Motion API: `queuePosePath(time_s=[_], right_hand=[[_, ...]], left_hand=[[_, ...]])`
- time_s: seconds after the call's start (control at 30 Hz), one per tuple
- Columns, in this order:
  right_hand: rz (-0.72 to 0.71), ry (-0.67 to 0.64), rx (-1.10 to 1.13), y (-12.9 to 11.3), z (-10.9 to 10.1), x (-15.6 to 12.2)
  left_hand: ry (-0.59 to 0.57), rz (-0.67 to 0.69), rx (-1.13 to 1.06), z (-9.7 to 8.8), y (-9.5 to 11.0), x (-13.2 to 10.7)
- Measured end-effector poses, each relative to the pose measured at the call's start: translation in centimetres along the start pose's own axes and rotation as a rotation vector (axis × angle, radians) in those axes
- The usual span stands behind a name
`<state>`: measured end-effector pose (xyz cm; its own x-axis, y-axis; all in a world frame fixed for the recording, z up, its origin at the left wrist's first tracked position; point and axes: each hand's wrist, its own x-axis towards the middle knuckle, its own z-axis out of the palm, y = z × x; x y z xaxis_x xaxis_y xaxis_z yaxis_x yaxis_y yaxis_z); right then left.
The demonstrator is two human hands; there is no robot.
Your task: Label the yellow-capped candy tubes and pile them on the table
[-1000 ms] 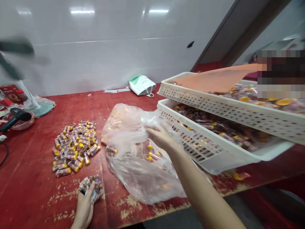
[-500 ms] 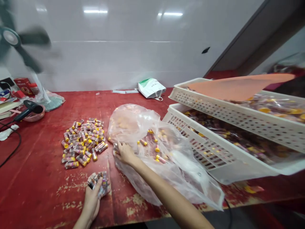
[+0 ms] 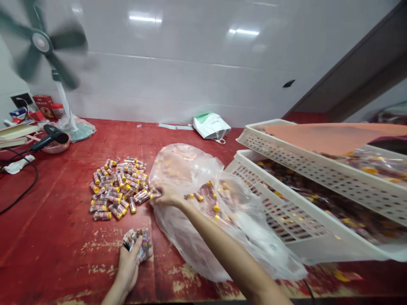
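A bundle of printed packets (image 3: 145, 243) is held in the left hand (image 3: 129, 260), near the front edge of the red surface (image 3: 54, 237). The right hand (image 3: 167, 195) is placed at the left side of a translucent bag (image 3: 190, 237); a yellow-capped tube (image 3: 154, 195) is seen at its fingertips (blurred; whether it is gripped cannot be told). A tube pile (image 3: 119, 186) is located left of the bag, well back from the front edge. White crates (image 3: 318, 250) are stacked to the right.
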<state>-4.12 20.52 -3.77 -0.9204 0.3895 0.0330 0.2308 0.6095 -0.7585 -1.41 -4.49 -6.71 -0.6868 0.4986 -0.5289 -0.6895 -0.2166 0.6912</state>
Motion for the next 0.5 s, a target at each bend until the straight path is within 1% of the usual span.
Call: queuePosePath(time_s=[0.13,0.2,0.23,0.3,0.37,0.43,0.5], right_hand=[[0.000,0.065,0.153,-2.2,-0.8,3.5],[-0.021,0.097,0.222,-3.4,-1.4,4.2],[-0.031,0.114,0.250,-3.9,-1.7,3.9],[-0.048,0.149,0.287,-4.8,-2.0,2.0],[-0.065,0.167,0.310,-5.4,-1.6,-1.6],[-0.081,0.123,0.327,-5.8,-0.1,-6.0],[-0.061,0.041,0.404,-6.0,2.2,-10.2]], left_hand=[[0.001,0.002,-0.020,-0.1,0.0,0.0],[0.007,0.001,-0.031,-0.2,0.1,0.0],[0.014,0.000,-0.041,-0.3,0.1,-0.1],[0.050,0.001,-0.066,-0.3,0.2,-0.1],[0.104,0.010,-0.084,0.0,0.3,-0.2],[0.139,0.032,-0.094,0.6,0.3,-0.4],[0.126,0.060,-0.099,1.3,0.2,-0.8]])
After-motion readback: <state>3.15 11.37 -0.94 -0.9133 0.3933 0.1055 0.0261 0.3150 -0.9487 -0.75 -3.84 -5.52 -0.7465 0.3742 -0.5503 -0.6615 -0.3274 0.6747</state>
